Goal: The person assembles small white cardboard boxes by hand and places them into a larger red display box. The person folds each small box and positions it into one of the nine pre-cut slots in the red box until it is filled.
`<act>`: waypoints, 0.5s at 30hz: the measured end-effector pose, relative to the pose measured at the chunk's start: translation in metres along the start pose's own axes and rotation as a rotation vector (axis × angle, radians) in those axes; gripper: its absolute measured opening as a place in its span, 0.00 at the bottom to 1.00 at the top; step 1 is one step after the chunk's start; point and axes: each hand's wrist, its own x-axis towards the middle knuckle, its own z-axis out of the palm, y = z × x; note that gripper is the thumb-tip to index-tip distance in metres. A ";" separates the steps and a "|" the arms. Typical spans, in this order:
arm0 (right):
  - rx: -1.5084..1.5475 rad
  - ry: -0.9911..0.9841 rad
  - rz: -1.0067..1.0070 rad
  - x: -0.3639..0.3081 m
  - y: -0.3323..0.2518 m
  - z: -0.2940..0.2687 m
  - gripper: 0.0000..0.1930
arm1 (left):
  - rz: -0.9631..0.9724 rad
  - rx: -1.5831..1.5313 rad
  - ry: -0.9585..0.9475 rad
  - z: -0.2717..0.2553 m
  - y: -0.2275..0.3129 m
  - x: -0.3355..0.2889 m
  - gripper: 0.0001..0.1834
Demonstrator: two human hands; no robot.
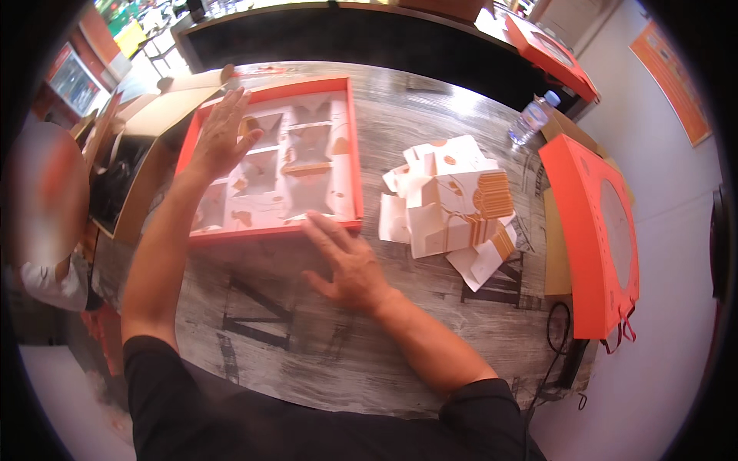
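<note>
Apparently partway: resting open hands at red tray with white divider seated, leaving folded card pieces toward table's right edge.

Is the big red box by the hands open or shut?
Open. You can look right down into the red box and see the white compartment divider inside.

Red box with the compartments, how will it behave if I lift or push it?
The red box probably feels light for its size, as it looks like thin card. Being wide and low-walled, it should slide along the table rather than tip. Its white insert might flex, since it looks like folded card.
</note>
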 end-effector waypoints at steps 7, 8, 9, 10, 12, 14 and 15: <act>0.121 -0.017 -0.144 -0.009 -0.001 -0.007 0.24 | 0.268 -0.333 -0.102 -0.037 0.172 0.039 0.39; 0.141 -0.018 -0.155 -0.010 0.001 -0.003 0.20 | 0.284 -0.376 -0.115 -0.039 0.191 0.040 0.39; 0.159 -0.018 -0.165 -0.012 0.006 0.005 0.17 | 0.293 -0.412 -0.128 -0.038 0.209 0.041 0.39; 0.178 -0.016 -0.178 -0.011 0.009 0.009 0.13 | 0.302 -0.443 -0.141 -0.036 0.224 0.043 0.38; 0.220 0.047 -0.168 -0.009 0.002 0.005 0.08 | 0.299 -0.540 -0.165 -0.027 0.252 0.048 0.38; 0.207 0.015 -0.122 -0.013 0.005 0.005 0.09 | 0.221 -0.660 -0.282 -0.015 0.279 0.052 0.38; 0.198 0.015 -0.118 -0.013 0.005 0.007 0.09 | 0.222 -0.658 -0.288 -0.010 0.287 0.053 0.38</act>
